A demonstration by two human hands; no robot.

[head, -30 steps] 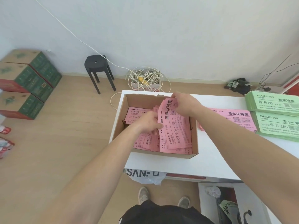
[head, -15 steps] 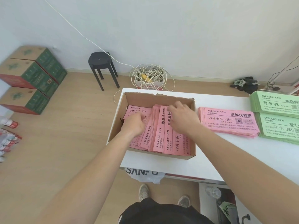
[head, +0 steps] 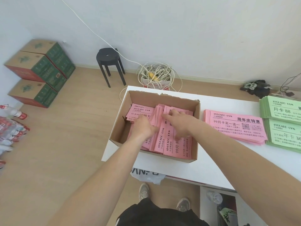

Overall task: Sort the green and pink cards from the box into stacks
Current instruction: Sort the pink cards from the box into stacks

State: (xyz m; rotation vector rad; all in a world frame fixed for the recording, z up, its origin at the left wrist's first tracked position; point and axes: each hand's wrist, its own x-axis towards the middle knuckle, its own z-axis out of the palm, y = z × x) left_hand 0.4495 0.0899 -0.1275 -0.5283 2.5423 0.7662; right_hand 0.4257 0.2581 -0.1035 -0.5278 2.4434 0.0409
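Observation:
An open cardboard box point(head: 162, 98) sits at the left end of the white table point(head: 211, 170). It holds loose pink cards point(head: 167, 144), some lying flat and several leaning on edge. Both my hands are inside the box. My left hand point(head: 143, 126) lies with straight fingers on the cards at the left. My right hand point(head: 179, 123) rests spread flat on the cards at the right, its thumb pointing toward me. To the right of the box lies a sorted pink stack point(head: 234, 126), with two green stacks point(head: 281, 110) point(head: 285, 136) beyond it.
A black stool point(head: 109, 62) and a carton of tangled white cable point(head: 156, 77) stand on the floor behind the table. Green and red cartons point(head: 40, 70) are piled at the left wall, with bottles point(head: 11, 128) near them. My feet are below the table's edge.
A second ago my right hand held a bunch of pink cards raised in the box. The cards have since gone down, and both hands now lie flat on them.

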